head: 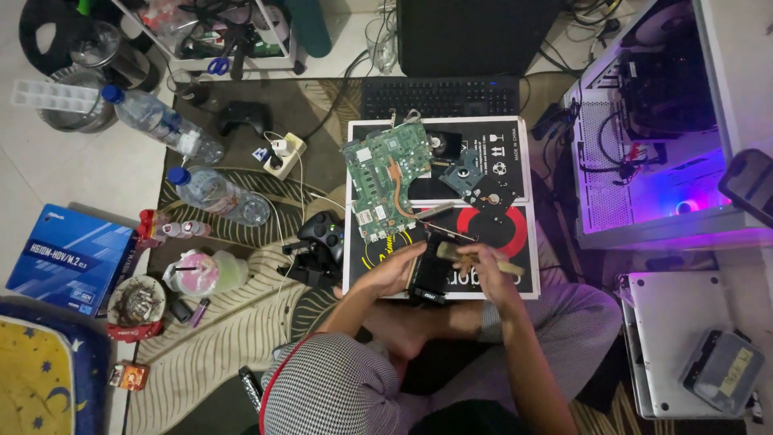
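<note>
I am sitting on the floor, gripping a black computer part (pixel 429 274) in my left hand (pixel 392 270) over the flat box (pixel 358 266). My right hand (pixel 488 266) is closed around a pale brush (pixel 460 253), touching its top, near the green circuit board (pixel 385 179).

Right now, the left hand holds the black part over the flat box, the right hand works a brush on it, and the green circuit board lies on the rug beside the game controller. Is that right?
Not quite. The head view shows the green circuit board lying on the flat box, not on the rug. The rest holds: left hand on the black part, right hand with the brush.
</note>
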